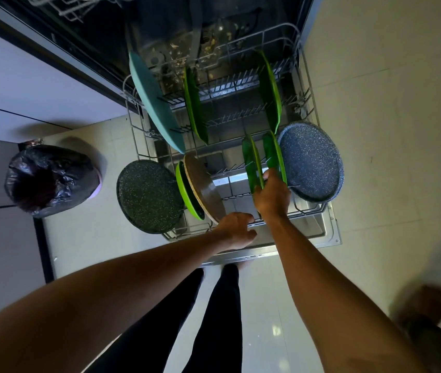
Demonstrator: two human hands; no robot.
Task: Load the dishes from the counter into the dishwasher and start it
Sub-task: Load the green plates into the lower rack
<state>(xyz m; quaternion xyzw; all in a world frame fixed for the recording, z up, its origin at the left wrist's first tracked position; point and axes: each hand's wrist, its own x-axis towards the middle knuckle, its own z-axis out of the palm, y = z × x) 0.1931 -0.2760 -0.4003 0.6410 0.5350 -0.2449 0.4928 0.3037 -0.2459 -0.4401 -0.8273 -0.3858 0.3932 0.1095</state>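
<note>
1. Left hand (236, 230): fingers curled over the front rail of the lower rack (304, 210), which is drawn out over the open dishwasher door (329, 230).
2. Right hand (271, 196): just beyond the left hand, pinching the near edge of a green plate (251, 162) standing upright between the tines.
3. Just right of the right hand: a second green plate (274, 154), then a blue speckled plate (312, 162) (at the rack's right wall).
4. Beyond and left of the left hand: brown plate (203, 189), lime plate (183, 192) and dark speckled plate (149, 197), all on edge.
5. Well beyond both hands: teal plate (152, 100), on edge.
6. Far left of the left hand: bagged bin (49, 179) on the floor.
</note>
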